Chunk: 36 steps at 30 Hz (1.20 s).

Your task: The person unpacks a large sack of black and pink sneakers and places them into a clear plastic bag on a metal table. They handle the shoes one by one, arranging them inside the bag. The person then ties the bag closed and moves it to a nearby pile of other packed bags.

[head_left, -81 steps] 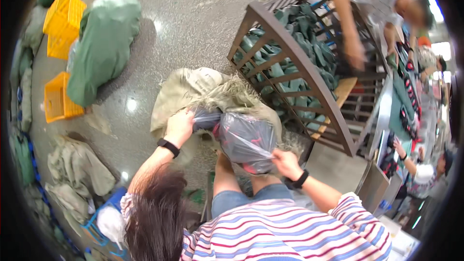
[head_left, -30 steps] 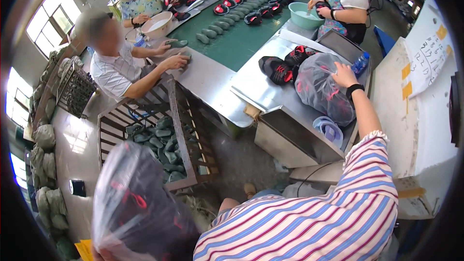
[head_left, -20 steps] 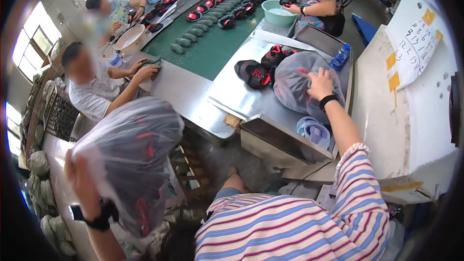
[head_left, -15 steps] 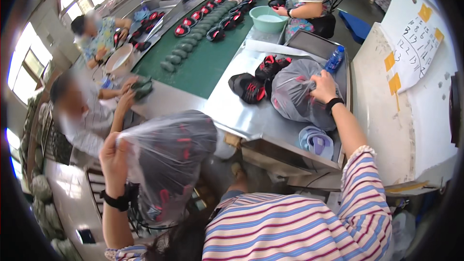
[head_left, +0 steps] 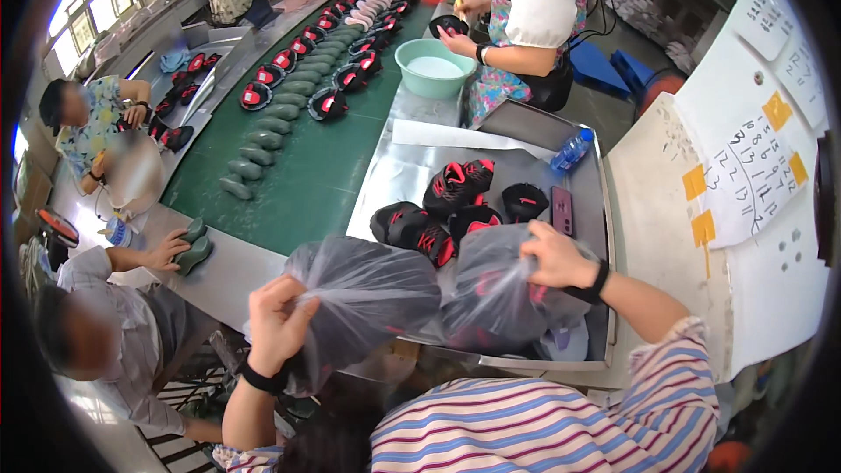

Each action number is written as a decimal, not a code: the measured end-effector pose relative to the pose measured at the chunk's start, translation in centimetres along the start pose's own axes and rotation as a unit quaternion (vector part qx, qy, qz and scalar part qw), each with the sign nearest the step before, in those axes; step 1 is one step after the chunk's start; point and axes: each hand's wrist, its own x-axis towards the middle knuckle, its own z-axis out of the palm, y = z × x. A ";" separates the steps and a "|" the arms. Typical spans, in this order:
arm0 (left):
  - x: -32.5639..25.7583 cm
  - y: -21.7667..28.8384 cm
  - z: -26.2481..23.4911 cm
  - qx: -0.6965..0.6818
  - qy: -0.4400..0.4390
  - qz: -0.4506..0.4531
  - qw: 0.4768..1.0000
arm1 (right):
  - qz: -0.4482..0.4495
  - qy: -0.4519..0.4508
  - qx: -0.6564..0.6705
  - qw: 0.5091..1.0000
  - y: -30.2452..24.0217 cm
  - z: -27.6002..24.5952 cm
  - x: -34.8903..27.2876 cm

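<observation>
- Pinching gathered plastic: left hand [head_left: 285, 311], fingers and thumb pressed together on the film of the left bag [head_left: 377, 285]; black wristband [head_left: 265, 378] below.
- Left bag: see-through film, dark contents; held at the near left corner of the metal table [head_left: 589, 201]. Whether it touches the metal table, I cannot tell from where I stand.
- Right hand [head_left: 559, 256]: fingers pinching the film of the right bag [head_left: 486, 285].
- Right bag: see-through film, dark contents with red showing; at the near part of the metal table.
- Shoes [head_left: 460, 186], several, black with red trim: loose on the middle of the metal table.
- Phone [head_left: 561, 210], dark reddish: toward the right rim of the metal table.
- Bottle [head_left: 571, 151], blue: at the far right corner of the metal table.
- White paper [head_left: 473, 138]: along the far side of the metal table.
- Green surface [head_left: 328, 158], long, bearing rows of green foot-shaped forms [head_left: 256, 154] and black-and-red shoe parts [head_left: 327, 103]: left of the metal table.
- Basin [head_left: 429, 86], pale green, whitish liquid inside: beyond the metal table, beside a co-worker [head_left: 530, 13].
- Handwritten sheets [head_left: 745, 171]: right of the metal table.
</observation>
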 end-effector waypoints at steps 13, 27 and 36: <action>3.0 2.9 -1.9 -0.008 0.076 0.008 0.997 | 0.075 0.206 -0.090 0.972 10.3 -1.3 12.4; -3.5 10.4 8.1 -0.146 -0.527 0.215 0.809 | 0.028 -0.441 -0.097 0.892 10.5 -5.6 -3.2; -16.8 21.4 -4.8 -0.248 -0.429 0.405 0.768 | -0.211 -0.299 -0.091 0.926 1.3 -2.2 6.6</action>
